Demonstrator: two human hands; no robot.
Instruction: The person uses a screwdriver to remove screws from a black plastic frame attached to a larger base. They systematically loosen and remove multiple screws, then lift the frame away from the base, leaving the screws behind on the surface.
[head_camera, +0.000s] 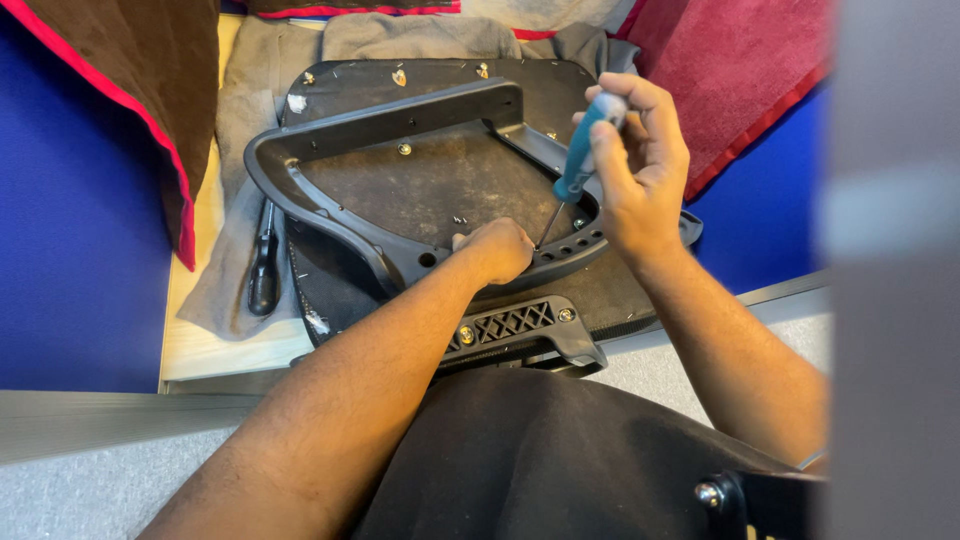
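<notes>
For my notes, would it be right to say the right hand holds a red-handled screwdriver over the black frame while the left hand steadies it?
Not quite: in the head view the screwdriver in the right hand has a teal handle, not red. The left hand does steady the black frame.

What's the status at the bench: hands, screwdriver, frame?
Right hand grips teal screwdriver, tip down at black frame. Left hand fisted on frame beside tip. Spare black screwdriver lies left, clear.

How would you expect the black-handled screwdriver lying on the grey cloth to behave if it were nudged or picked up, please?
The black-handled screwdriver has a rounded handle, so it might roll, though the soft grey cloth beneath probably damps that. It looks rigid and small, likely light. Its handle seems shaped for gripping, so probably not slippery.
</notes>
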